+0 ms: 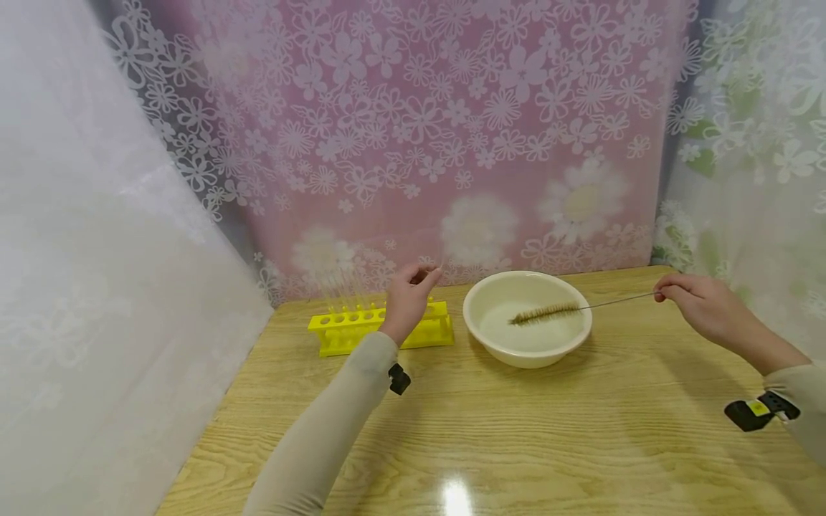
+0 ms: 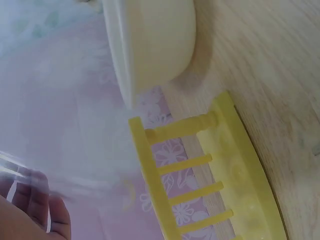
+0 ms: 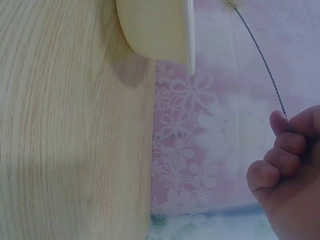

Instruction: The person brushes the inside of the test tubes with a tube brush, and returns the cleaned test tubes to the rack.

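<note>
One clear tube was held in the curled fingers of the left hand, above the right part of the yellow rack. Further clear tubes stood along the rack's left part. The right hand pinched the twisted wire handle of a brush between thumb and fingers. The brush's bristled section extended over the cream basin; contact between the two could not be determined. The basin rested on the wooden table, right of the rack.
</note>
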Tool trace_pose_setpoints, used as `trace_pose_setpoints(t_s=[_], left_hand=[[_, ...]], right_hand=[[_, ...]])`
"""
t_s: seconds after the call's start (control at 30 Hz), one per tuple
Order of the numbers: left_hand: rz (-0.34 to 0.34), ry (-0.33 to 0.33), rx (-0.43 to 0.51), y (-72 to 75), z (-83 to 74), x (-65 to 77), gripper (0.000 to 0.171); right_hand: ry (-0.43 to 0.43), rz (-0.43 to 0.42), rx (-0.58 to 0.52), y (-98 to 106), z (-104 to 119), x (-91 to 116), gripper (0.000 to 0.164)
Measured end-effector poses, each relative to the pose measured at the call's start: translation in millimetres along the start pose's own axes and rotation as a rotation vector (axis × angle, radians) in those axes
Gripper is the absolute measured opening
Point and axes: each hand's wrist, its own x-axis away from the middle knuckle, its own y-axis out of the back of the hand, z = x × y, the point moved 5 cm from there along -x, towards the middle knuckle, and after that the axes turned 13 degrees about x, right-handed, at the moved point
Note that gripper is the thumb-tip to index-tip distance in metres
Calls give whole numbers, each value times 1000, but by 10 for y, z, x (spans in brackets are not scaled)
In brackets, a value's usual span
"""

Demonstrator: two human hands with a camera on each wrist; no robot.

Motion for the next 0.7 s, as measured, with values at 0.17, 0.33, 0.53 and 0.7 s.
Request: trace_pose_setpoints(t_s=[0.17,0.33,0.53,0.7], left_hand=[[-66,1,80,97,-16,-27,30],[-110,-2,99,153,-8,-19,31],[-160,7,74,182,22,-31,36],[-178,-2,46,185,21,-44,35]], right_hand=[[-9,-10,8,0,2,3,37],[-1,-18,9,-8,14,18,38],[10,-29,3,-15,30,35,37],[12,-38,-7,-18,17,41,37]])
